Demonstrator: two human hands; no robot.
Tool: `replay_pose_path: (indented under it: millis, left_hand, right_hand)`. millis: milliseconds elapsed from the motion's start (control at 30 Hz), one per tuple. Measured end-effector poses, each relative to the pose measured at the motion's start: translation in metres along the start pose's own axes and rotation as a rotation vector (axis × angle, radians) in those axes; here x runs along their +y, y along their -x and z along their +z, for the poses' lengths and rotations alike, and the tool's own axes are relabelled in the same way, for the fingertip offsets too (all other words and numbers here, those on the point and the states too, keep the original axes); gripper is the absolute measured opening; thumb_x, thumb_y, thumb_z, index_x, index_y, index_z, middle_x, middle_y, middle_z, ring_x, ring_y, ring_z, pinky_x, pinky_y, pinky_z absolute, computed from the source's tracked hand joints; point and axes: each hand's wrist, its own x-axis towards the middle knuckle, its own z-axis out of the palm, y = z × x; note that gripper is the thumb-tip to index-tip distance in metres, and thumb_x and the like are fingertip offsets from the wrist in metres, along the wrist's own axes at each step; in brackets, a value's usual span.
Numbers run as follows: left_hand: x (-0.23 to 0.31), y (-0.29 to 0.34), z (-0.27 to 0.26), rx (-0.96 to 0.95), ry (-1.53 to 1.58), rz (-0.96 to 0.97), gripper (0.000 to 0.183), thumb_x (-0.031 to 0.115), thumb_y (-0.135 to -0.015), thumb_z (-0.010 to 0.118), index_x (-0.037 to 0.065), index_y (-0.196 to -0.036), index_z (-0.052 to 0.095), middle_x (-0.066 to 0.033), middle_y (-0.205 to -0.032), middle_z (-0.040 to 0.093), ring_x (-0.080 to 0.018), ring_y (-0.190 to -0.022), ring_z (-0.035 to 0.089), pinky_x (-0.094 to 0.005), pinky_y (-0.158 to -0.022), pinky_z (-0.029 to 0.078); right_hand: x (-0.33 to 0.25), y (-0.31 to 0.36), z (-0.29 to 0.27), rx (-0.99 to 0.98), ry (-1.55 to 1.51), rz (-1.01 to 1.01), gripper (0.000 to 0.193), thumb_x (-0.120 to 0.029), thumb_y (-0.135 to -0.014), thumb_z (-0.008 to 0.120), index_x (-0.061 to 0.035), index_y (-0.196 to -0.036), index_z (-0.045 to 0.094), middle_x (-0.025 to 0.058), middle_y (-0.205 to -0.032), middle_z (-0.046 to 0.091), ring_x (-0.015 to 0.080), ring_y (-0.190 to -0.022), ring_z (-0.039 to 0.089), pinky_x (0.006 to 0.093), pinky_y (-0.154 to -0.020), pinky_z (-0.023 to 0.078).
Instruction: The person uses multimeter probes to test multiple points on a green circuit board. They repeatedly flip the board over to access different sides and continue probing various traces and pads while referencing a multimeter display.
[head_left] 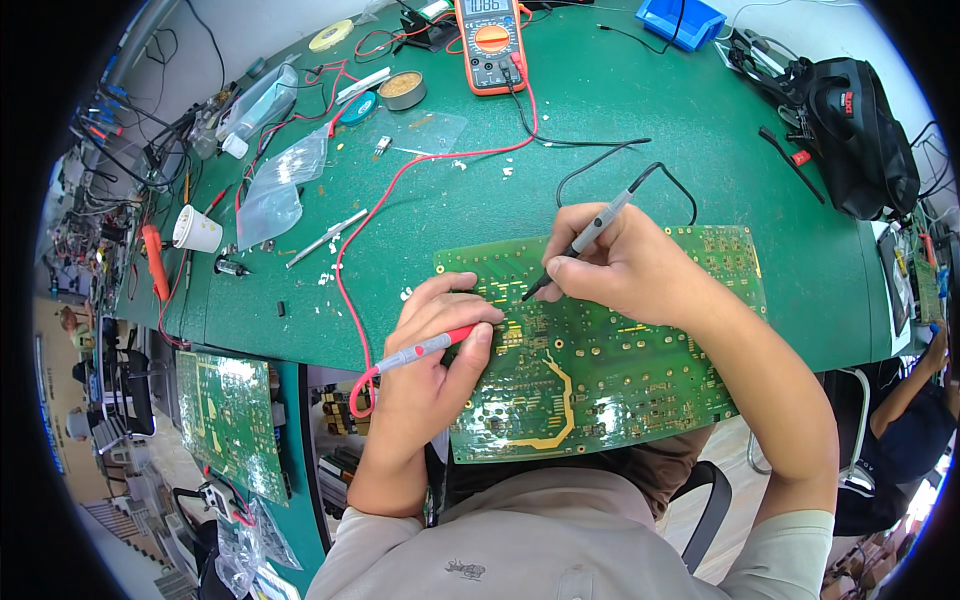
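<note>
A large green circuit board [640,370] lies partly on the table and reaches over its near edge toward my lap. My left hand [440,340] rests at the board's left side, closed on a red and grey test probe [420,350]; the probe's tip is hidden by the fingers. My right hand [610,260] grips a grey and black test probe [600,222] like a pen, its dark tip down at the board's upper left part. Red and black leads run from the probes to an orange multimeter [491,50] at the far side, its display lit.
On the left stand a paper cup [197,230], a round tin [402,90], plastic bags [285,185] and a metal tweezer-like tool [327,238]. A black bag [850,130] and a blue bin [682,22] are at the far right. Another circuit board [230,420] lies lower left. A person [910,420] sits at right.
</note>
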Motion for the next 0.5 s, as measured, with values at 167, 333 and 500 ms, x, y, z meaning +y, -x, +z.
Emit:
replay_pose_path:
  millis: [167, 333, 500]
  left_hand:
    - [-0.0005, 0.0019, 0.0019, 0.014, -0.001, -0.009, 0.013, 0.005, -0.092, 0.069, 0.004, -0.104, 0.074, -0.0132, -0.105, 0.075, -0.0380, -0.119, 0.065, -0.0481, -0.104, 0.049]
    - [-0.0005, 0.0044, 0.0035, 0.027, 0.016, -0.019, 0.013, 0.005, -0.093, 0.069, 0.004, -0.104, 0.074, -0.0134, -0.106, 0.075, -0.0385, -0.120, 0.064, -0.0482, -0.103, 0.050]
    - [-0.0018, 0.0052, 0.0047, 0.043, 0.020, -0.003, 0.012, 0.007, -0.094, 0.069, 0.004, -0.104, 0.074, -0.0133, -0.105, 0.074, -0.0386, -0.120, 0.065, -0.0486, -0.103, 0.050]
  right_hand:
    - [0.0028, -0.0005, 0.0007, 0.007, -0.028, -0.015, 0.014, -0.012, -0.091, 0.069, 0.0003, -0.085, 0.066, 0.0005, -0.057, 0.063, 0.0015, -0.050, 0.046, 0.0273, -0.047, 0.031]
    - [0.0025, -0.0012, 0.0006, -0.004, -0.010, -0.005, 0.014, -0.012, -0.091, 0.068, 0.0006, -0.085, 0.065, 0.0017, -0.057, 0.064, 0.0018, -0.049, 0.046, 0.0273, -0.047, 0.031]
    - [-0.0034, -0.0017, -0.0050, -0.066, 0.019, 0.079, 0.009, -0.008, -0.096, 0.067, -0.0006, -0.091, 0.065, 0.0017, -0.079, 0.069, 0.0133, -0.086, 0.078, 0.0216, -0.059, 0.047]
